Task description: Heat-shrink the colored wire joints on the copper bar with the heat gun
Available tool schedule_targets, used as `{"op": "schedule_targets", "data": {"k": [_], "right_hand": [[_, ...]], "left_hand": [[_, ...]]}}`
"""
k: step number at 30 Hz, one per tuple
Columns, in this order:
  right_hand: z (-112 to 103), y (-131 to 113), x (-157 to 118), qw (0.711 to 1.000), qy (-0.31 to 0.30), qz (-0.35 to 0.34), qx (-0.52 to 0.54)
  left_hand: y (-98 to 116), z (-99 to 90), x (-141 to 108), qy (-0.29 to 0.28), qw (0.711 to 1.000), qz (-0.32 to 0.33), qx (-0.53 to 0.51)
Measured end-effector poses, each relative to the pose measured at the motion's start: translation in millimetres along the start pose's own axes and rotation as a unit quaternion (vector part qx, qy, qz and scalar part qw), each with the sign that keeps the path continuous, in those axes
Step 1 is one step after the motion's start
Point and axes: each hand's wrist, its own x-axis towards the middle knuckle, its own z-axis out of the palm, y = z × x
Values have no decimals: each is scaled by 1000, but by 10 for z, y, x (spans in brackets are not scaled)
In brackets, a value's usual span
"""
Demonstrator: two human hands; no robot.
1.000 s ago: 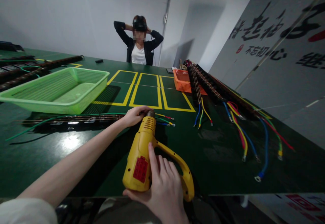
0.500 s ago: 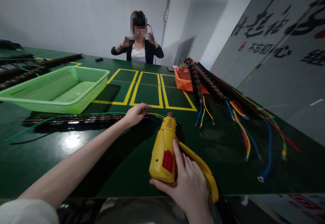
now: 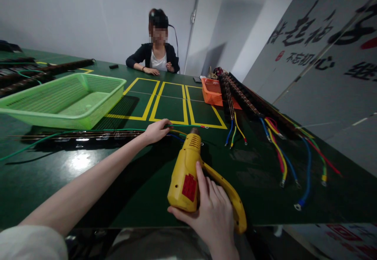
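My right hand (image 3: 212,205) is wrapped round the body of a yellow heat gun (image 3: 183,173), which points away from me. Its nozzle sits just below a green wire (image 3: 185,125) with a red-sleeved ring terminal (image 3: 204,126) at its tip. The wire's near part is pinched in my left hand (image 3: 157,131), whose fingertips are partly hidden. Under that hand runs a dark wire harness (image 3: 88,140) lying on the table. Its blue and yellow wires pass behind the heat gun, and one ring terminal (image 3: 202,144) shows beside the nozzle.
A green basket (image 3: 103,99) stands at the left, with more harnesses (image 3: 59,72) behind it. An orange basket (image 3: 212,93) and harnesses with coloured wire ends (image 3: 308,173) lie on the right. Across the green table (image 3: 141,173) sits a person (image 3: 159,55).
The green wire with its red terminal now reaches out past my left hand, above the nozzle. The heat gun has shifted slightly left in view. The person opposite has lowered both hands.
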Motion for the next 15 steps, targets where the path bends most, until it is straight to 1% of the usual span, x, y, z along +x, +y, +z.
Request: {"op": "schedule_targets", "data": {"k": [5,9,12,15], "right_hand": [[66,-215,40,999,14,-34,40],[126,-372,45,998,15,-45,51],[147,-433,49,997,16,-61,53],[136,-458,58,995,11,-74,60]], "left_hand": [[-42,-13,-1,-14,997,1,-73],[-84,3,9,-2,992,3,-125],[-93,12,7,2,989,-1,-150],[-86,9,-2,-2,989,3,-149]]}}
